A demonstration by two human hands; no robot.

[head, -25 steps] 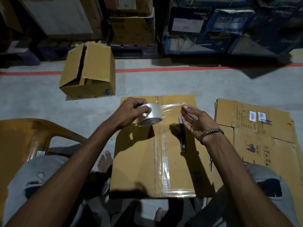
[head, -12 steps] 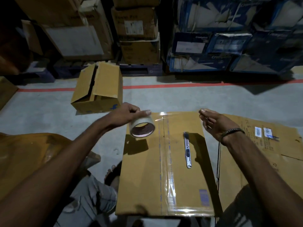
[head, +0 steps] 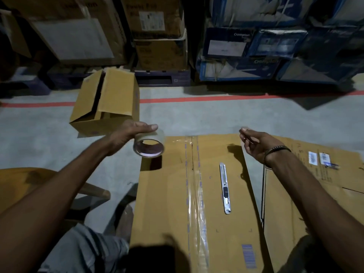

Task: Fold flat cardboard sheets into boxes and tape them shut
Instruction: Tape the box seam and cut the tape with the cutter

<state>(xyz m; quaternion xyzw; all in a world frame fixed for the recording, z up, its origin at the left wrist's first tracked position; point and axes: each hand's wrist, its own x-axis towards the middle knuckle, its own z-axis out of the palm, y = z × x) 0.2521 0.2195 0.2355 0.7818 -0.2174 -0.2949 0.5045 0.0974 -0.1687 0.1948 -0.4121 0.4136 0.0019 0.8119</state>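
Looking down from our head, we see our two hands above a flat cardboard box [head: 197, 194] that lies on the floor [head: 197, 119] in front of us. A strip of clear tape [head: 199, 194] runs along its middle seam. Our left hand [head: 126, 134] holds a tape roll [head: 149, 145] from above, thumb and fingers wrapped round it, just over the far left corner of the box. Our right hand [head: 256, 144] hangs over the far right corner. Its fingers are loosely curled and we see nothing in them. A box cutter [head: 225, 188] lies on the box, to the right of the tape.

More flat cardboard [head: 315, 184] lies to the right. A folded box [head: 106, 103] sits farther off on the left, near a red line [head: 197, 99].

We think the cardboard is light and stiff, but big and floppy at the flaps, so we should hold it by its edges. The roll is light and smooth outside, with a sticky end. The cutter is thin and sharp, so we should take it by the middle of its handle.
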